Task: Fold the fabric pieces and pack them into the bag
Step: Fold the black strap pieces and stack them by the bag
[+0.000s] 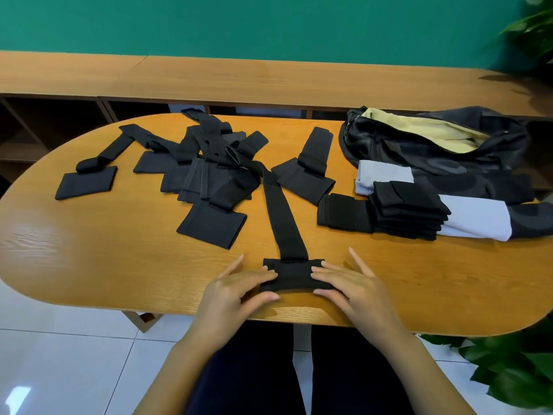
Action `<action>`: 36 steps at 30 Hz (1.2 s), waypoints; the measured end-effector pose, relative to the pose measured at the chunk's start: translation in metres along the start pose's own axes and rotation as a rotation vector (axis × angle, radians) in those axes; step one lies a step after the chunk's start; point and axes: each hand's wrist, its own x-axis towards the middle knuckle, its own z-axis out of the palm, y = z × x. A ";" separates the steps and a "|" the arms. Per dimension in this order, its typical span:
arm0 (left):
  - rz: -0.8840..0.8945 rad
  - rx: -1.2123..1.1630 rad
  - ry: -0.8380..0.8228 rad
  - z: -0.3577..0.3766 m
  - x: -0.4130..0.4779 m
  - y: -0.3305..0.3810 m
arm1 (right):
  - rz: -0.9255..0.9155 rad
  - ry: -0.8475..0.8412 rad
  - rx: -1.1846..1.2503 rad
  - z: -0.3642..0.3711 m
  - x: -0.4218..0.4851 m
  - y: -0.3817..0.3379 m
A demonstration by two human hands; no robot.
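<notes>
So both hands are working one black T-shaped fabric piece point(294, 275) at the near edge of the oval wooden tabletop point(119, 265). The left hand point(239, 290) and right hand point(350, 286) each pinch an end of its wide part, thumbs at the front edge, probably to start a fold. The strap runs back toward the pile of unfolded black pieces point(209, 175). The stack of folded black pieces point(407, 211) waits by the open dark bag with tan lining point(449, 163) on the right.

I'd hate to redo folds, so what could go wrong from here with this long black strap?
The left hand and right hand pinch a long black fabric strap whose far end runs into the loose pile of black fabric pieces; pulling may drag them. Its folded end sits near the oval wooden table's front edge and might slip off.
</notes>
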 end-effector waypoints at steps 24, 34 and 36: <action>-0.495 -0.132 0.342 0.003 0.049 0.009 | 0.389 0.130 -0.012 0.013 0.074 -0.011; -0.406 0.329 0.242 0.008 0.054 -0.009 | 0.291 -0.026 -0.266 0.024 0.082 -0.007; -0.335 0.411 0.212 0.009 0.057 -0.014 | 0.238 -0.154 -0.201 0.025 0.087 -0.013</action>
